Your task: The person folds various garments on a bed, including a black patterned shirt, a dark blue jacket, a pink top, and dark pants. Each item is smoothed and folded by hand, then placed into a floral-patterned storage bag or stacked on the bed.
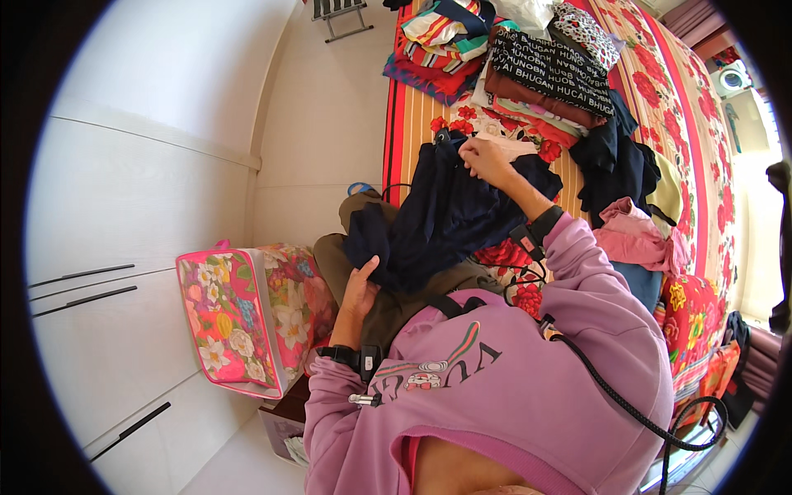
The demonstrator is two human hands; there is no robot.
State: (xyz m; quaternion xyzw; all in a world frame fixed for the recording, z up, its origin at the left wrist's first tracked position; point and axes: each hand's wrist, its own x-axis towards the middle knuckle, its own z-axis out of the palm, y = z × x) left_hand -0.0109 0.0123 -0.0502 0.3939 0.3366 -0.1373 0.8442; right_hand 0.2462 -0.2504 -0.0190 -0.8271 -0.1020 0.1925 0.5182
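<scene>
A dark navy garment (442, 213) lies spread and rumpled across my lap and the edge of the bed. My left hand (362, 288) grips its lower left end, thumb on top and the other fingers partly hidden by the cloth. Over the garment's far side is my right hand (486, 161), its fingers curled and close together; whether cloth is pinched between them is hidden. Just beyond that hand, a cream cloth (510, 147) lies flat on the floral bedsheet (547, 150).
Folded clothes form one stack (433, 55) at the far left of the bed and another (544, 80) beside it. Loose dark clothes (612, 167) and a pink garment (637, 235) lie to the right. A floral storage bag (229, 322) stands left, near white cabinet drawers (93, 346).
</scene>
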